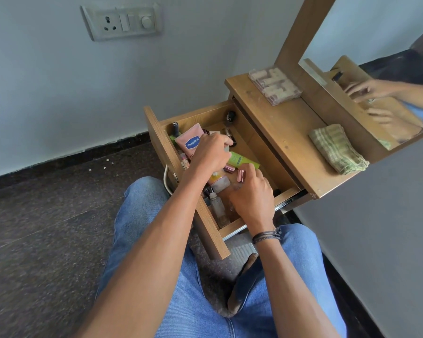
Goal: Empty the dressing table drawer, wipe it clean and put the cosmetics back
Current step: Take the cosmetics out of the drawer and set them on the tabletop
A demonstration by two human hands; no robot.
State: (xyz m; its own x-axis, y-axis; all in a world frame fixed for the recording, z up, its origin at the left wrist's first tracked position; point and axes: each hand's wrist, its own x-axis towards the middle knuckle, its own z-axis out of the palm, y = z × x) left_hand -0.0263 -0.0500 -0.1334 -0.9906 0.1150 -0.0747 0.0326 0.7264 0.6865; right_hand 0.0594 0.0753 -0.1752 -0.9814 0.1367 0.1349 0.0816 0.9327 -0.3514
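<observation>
Inside the open drawer (159, 137), our right hand (253, 198) pinches a rose-gold lipstick (241, 176) between thumb and forefinger. At its ten o'clock, our left hand (209, 156) curls down around a pale item (227, 143) that we cannot identify. A pink Vaseline tube (189, 140) lies at the left hand's ten o'clock, a green tube (243, 161) at its three o'clock, and a clear bottle (217, 209) at the right hand's nine o'clock. On the dressing table top (279, 132), a folded cloth (337, 148) sits at the drawer's two o'clock and a clear box (274, 85) at its one o'clock.
</observation>
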